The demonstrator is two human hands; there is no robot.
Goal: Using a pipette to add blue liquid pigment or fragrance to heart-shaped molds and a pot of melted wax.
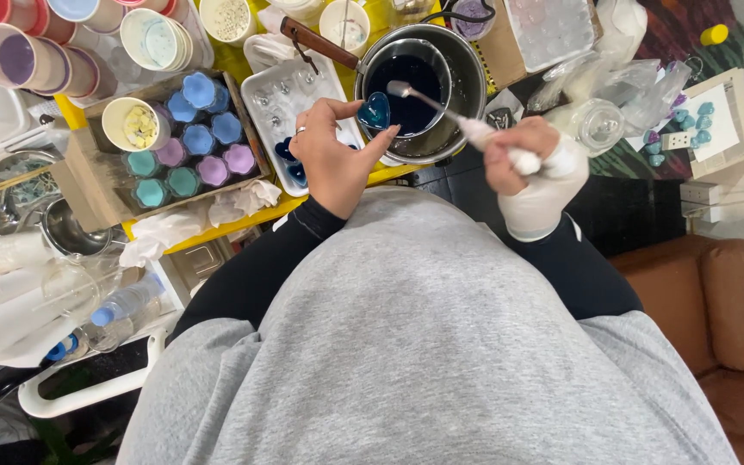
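My bare left hand (333, 159), a ring on one finger, pinches a small blue heart-shaped mould (377, 110) at the near rim of a metal pot (468, 86). The pot holds dark blue liquid (411, 86) and has a wooden handle (316, 43). My right hand (531, 172), in a white glove, grips the wax-coated handle of a spoon (441, 108). The spoon's bowl hovers over the liquid, just above the heart mould.
A white tray (260, 95) of clear heart moulds lies left of the pot. A cardboard box (79, 176) holds blue, purple and teal flower moulds beside a cup of flakes (135, 123). Stacked cups (27, 56) stand far left. Paper rolls, a bottle (122, 306) and a brown sofa (725, 319) surround me.
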